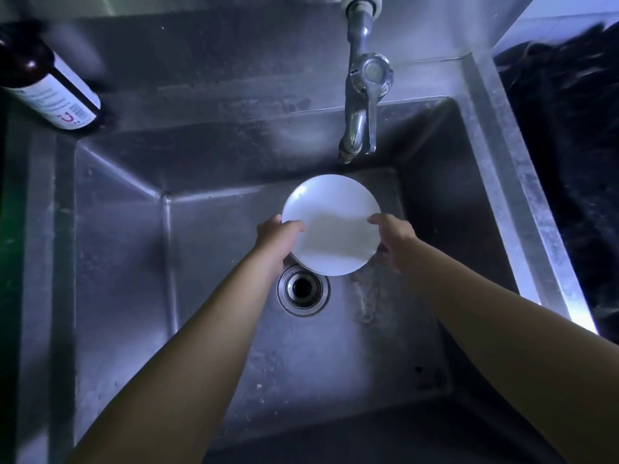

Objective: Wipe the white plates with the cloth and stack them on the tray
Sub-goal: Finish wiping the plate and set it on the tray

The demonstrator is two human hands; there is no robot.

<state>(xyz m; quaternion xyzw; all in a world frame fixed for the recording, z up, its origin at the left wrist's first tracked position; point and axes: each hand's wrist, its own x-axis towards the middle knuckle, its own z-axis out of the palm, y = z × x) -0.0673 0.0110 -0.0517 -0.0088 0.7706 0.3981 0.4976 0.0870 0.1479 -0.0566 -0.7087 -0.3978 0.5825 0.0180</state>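
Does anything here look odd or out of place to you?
One thing: the job calls for a cloth and a tray, yet neither is in view. Both hands, left hand and right hand, hold a white plate by its edges over the sink. The tap looks dry.

You are looking down into a stainless steel sink (140, 262) whose basin is showing scuffs and dull stains, with a round drain (303, 289) sitting in its floor and a chrome tap (361, 105) reaching out from the back wall above it. A dark bottle (50, 92) with a white label is lying tilted on the back-left ledge, a black surface (569, 162) is running along the right, and dim bluish light is glinting off the sink's right rim.
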